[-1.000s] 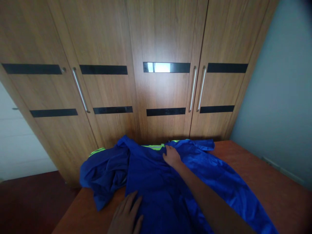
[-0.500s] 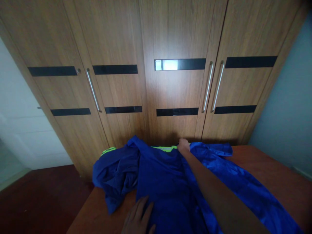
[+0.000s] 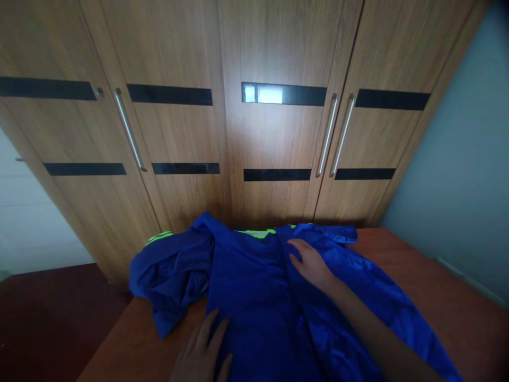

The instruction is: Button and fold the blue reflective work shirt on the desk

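Observation:
A blue jacket [image 3: 258, 297] with bright yellow-green trim lies spread on a reddish-brown wooden surface. Its left part, a bunched sleeve [image 3: 175, 270] with green stripes, hangs to the side in folds. The right part [image 3: 358, 276] looks shinier and stretches toward the lower right. My right hand [image 3: 310, 265] is over the jacket's right front, thumb and fingers apart and nothing gripped. Near the bottom, my left hand [image 3: 202, 350] rests at the jacket's left edge with its fingers spread. The lower end of the jacket is cut off by the frame.
Directly behind the jacket stands a wooden wardrobe [image 3: 270, 138] with metal handles [image 3: 328, 135] and black strips. A pale wall [image 3: 449, 175] borders the right side. The wooden surface [image 3: 115, 334] ends at the left above a dark red floor [image 3: 51, 313].
My right hand has let go of the jacket's far edge and come back toward me, its fingers opening. The view has swung right. My left hand stays by the jacket's left edge.

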Demonstrator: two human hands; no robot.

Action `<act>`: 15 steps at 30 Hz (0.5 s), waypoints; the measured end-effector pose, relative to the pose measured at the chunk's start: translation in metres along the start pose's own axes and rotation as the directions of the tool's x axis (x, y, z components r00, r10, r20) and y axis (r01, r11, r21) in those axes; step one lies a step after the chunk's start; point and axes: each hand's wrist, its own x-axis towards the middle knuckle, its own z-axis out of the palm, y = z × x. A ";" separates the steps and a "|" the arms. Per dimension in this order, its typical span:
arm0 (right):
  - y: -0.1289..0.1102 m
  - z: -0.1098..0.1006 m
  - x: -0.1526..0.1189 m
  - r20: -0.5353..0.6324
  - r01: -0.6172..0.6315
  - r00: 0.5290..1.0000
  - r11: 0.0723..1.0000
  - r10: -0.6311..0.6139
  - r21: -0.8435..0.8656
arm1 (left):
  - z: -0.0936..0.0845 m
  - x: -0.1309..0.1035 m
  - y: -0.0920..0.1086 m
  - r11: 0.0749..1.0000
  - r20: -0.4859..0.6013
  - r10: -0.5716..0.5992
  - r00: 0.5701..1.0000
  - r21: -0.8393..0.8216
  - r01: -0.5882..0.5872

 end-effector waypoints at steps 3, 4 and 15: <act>-0.017 -0.003 -0.077 -0.022 0.026 0.999 0.998 -0.028 -0.062 | -0.008 -0.004 0.000 0.965 0.047 -0.251 0.967 -0.063 0.254; -0.024 -0.001 -0.100 -0.013 0.030 0.999 0.995 -0.031 -0.097 | -0.012 -0.004 0.000 0.938 0.085 -0.327 0.941 -0.088 0.334; -0.044 -0.007 -0.140 0.167 -0.245 0.940 0.931 0.296 -0.270 | -0.033 -0.004 0.032 0.792 0.221 -0.162 0.962 -0.552 0.261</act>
